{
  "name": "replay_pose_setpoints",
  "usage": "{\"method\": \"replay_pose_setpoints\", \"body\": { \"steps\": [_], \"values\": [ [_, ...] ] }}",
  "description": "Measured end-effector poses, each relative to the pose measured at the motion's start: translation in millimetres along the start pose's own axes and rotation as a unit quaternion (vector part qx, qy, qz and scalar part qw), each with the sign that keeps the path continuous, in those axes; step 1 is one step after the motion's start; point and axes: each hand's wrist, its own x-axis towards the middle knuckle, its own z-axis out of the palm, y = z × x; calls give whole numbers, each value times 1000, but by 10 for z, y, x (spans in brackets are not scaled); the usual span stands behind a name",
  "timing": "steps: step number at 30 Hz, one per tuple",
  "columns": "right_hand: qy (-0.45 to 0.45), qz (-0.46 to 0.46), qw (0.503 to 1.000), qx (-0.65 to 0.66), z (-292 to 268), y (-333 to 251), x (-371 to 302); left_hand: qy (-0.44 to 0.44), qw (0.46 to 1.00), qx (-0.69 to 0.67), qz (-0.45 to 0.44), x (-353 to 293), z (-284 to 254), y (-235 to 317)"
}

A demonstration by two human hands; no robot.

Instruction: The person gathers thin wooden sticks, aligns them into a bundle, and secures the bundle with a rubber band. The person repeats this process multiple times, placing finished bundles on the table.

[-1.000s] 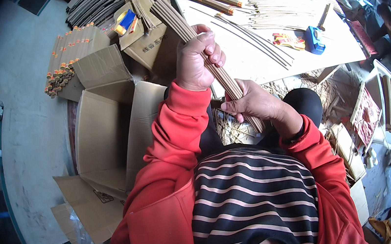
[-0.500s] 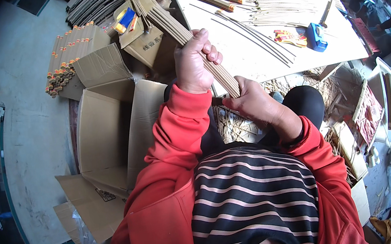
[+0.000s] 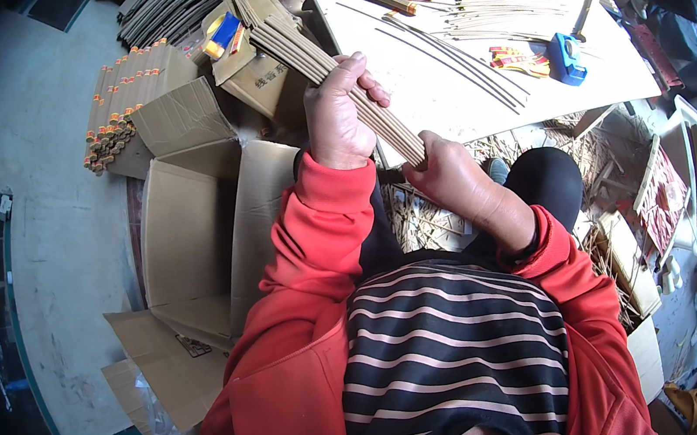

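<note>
Stick bundle: The bundle of thin brown sticks [image 3: 393, 131] is in both your hands, on a slant. Its top pokes out past your left hand, up and to the left, and its low end goes into your right hand.
Left hand: Your left hand [image 3: 341, 117] is wrapped around the middle, with the thumb on top.
Right hand: Your right hand [image 3: 452, 170] is closed around the low end. Its fingertips are hidden, so I cannot tell how hard they squeeze.
Gap between hands: Your hands are a little apart, with bare sticks between them.
Weight: It looks light, so one hand could likely hold it up.
Bend: The sticks look stiff and straight. They would probably snap if you bent them.
Slip: They look dry, but they may slide past each other if your grip gets loose.
Best hold: Wrap your whole hand around the middle and cup the end with the other. Don't pinch just one stick.
Near your hands: The white table [image 3: 448, 107] is just past them. Stick bits [image 3: 424, 225] lie below your right hand, and the open box [image 3: 183, 230] is left of your left hand.
</note>
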Motion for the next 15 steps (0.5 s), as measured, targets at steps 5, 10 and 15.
{"method": "replay_pose_setpoints", "body": {
  "steps": [5, 10, 15],
  "values": [
    [-48, 5, 993, 104, 16, 45, 0, -13, 997, -68, -24, -29, 13, 33],
    [-206, 85, 933, 281, -96, 0, 0, -106, 987, -114, -49, -2, -91, 42],
    [-215, 94, 917, 324, -88, -61, -32, -151, 981, -113, -43, 8, -85, 69]
  ]
}}
